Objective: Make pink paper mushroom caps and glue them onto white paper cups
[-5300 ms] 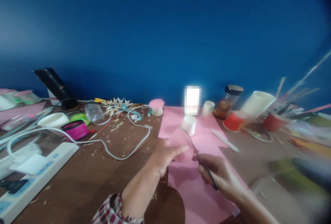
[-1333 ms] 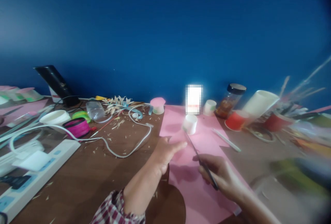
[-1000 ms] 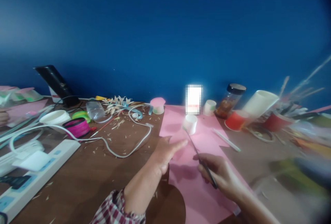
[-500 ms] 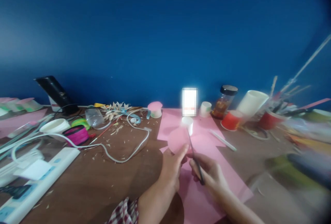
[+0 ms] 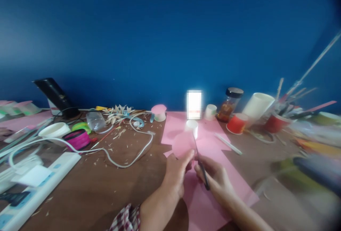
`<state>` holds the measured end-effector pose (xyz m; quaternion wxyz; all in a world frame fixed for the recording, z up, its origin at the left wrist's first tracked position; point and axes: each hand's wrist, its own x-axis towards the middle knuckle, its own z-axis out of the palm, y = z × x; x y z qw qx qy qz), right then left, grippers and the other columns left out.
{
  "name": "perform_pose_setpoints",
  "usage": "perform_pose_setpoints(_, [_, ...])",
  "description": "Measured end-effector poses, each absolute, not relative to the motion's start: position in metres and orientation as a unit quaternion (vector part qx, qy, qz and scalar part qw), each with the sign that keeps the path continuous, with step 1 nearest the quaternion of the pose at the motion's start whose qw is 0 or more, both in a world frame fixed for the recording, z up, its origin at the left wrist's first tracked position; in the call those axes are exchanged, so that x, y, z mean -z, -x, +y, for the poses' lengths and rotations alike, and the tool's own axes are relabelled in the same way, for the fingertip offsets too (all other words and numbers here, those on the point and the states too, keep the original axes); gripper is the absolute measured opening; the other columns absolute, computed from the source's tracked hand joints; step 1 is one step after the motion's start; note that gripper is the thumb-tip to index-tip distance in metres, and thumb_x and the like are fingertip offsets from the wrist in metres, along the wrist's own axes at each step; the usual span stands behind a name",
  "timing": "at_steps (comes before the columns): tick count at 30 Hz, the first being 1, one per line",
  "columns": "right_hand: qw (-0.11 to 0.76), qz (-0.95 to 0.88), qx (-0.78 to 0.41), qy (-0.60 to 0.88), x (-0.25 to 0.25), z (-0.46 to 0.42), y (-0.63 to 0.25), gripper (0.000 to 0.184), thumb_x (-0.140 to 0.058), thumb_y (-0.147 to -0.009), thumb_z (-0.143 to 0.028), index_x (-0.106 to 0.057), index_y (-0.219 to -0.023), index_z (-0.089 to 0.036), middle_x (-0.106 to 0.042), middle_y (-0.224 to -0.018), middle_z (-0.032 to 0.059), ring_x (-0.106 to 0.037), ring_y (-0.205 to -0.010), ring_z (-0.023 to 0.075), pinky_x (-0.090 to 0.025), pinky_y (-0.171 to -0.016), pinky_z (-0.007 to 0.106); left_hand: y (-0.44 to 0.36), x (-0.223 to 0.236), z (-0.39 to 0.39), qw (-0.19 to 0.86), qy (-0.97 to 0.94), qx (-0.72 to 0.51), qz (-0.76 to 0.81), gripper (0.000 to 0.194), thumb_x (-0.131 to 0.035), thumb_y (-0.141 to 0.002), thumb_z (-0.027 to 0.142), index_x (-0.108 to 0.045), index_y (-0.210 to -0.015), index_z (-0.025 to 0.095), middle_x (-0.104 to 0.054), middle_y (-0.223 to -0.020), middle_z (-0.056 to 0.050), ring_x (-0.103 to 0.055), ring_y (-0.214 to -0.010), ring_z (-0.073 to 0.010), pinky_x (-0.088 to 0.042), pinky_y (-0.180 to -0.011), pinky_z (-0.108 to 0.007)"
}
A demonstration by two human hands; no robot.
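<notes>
A rounded piece of pink paper [image 5: 182, 145] is pinched in my left hand [image 5: 178, 174], the thumb lying on top. My right hand [image 5: 215, 177] grips dark-handled scissors [image 5: 204, 174], their blades pointing away from me along the paper's right edge. Whether the blades are parted is hard to see. Below both hands lie larger pink sheets [image 5: 221, 195] on the brown table. Just beyond the held paper stands a small white cup [image 5: 192, 127], partly covered by it.
To the left are a power strip [image 5: 39, 192], a white cable [image 5: 117, 166] and a magenta roll [image 5: 77, 138]. A lidded jar [image 5: 230, 103], a red cup [image 5: 236, 123] and a white pen-like stick [image 5: 228, 143] sit right. A pink-topped cup [image 5: 159, 112] stands near the blue wall.
The whole view has shifted very slightly. Both hands keep their hold on the paper and the scissors, with hardly any visible movement.
</notes>
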<state>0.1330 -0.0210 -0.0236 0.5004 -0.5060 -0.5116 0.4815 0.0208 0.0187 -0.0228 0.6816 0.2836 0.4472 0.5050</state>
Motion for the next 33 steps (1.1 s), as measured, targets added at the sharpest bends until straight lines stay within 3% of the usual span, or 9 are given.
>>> perform_pose_setpoints(9, [0.501, -0.531, -0.452, 0.513, 0.025, -0.020, -0.135, 0.035, -0.069, -0.075, -0.035, -0.065, -0.099, -0.010, -0.051, -0.060, -0.0021, -0.045, -0.056, 0.0112, -0.038, -0.050, 0.022, -0.021, 0.017, 0.016, 0.697, -0.256, -0.496, 0.449, 0.031, -0.077, -0.061, 0.032, -0.065, -0.080, 0.009, -0.063, -0.064, -0.004, -0.051, -0.049, -0.0096, -0.046, -0.057, -0.026])
perform_pose_setpoints(18, [0.504, -0.522, -0.465, 0.507, 0.025, -0.021, -0.133, 0.028, -0.068, -0.076, -0.032, -0.066, -0.097, -0.013, -0.048, -0.055, -0.0041, -0.041, -0.051, 0.0092, -0.036, -0.046, 0.020, -0.021, 0.023, 0.019, 0.709, -0.256, -0.493, 0.435, 0.033, -0.077, -0.062, 0.033, -0.066, -0.082, 0.009, -0.060, -0.060, -0.002, -0.048, -0.047, -0.0087, -0.046, -0.057, -0.027])
perform_pose_setpoints(24, [0.493, -0.525, -0.450, 0.527, 0.028, -0.019, -0.135, 0.036, -0.068, -0.074, -0.035, -0.066, -0.101, -0.011, -0.050, -0.056, -0.0026, -0.043, -0.051, 0.0102, -0.038, -0.046, 0.021, -0.021, 0.023, 0.019, 0.702, -0.258, -0.493, 0.446, 0.034, -0.078, -0.060, 0.033, -0.064, -0.081, 0.010, -0.064, -0.071, -0.007, -0.057, -0.058, -0.0132, -0.044, -0.056, -0.026])
perform_pose_setpoints(33, [0.470, -0.528, -0.448, 0.548, 0.034, -0.019, -0.140, 0.041, -0.067, -0.076, -0.036, -0.063, -0.106, -0.009, -0.050, -0.056, -0.0030, -0.043, -0.050, 0.0102, -0.038, -0.047, 0.022, -0.018, 0.024, 0.019, 0.685, -0.275, -0.500, 0.454, 0.029, -0.077, -0.061, 0.033, -0.062, -0.072, 0.012, -0.055, -0.058, 0.001, -0.046, -0.051, -0.0076, -0.040, -0.053, -0.023])
